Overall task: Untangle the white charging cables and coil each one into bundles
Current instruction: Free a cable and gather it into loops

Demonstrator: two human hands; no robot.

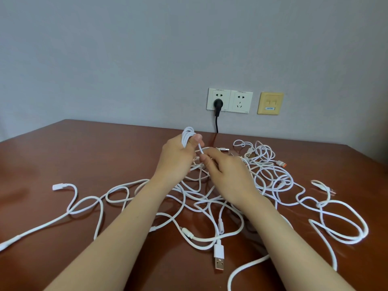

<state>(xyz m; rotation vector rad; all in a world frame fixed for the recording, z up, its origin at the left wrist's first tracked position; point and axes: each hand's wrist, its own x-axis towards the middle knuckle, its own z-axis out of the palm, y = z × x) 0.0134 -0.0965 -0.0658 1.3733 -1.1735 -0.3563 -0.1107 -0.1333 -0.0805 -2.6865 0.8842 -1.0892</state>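
Several white charging cables (270,179) lie tangled across the brown table (88,156). My left hand (176,156) is raised above the tangle and holds a small coil of white cable (187,134) looped over its fingers, the thumb pressed on it. Just to its right, my right hand (226,175) pinches the strand (200,149) that runs down from that coil. A USB-A plug (219,261) lies near the front edge between my forearms. Another plug with an orange insert (282,163) lies at the right of the pile.
The table's far edge meets a grey wall with two white sockets (230,100); a black plug (218,103) sits in the left one, its black cord dropping behind the table. A beige data socket (270,103) is further right. Loose cable ends (60,186) reach the left.
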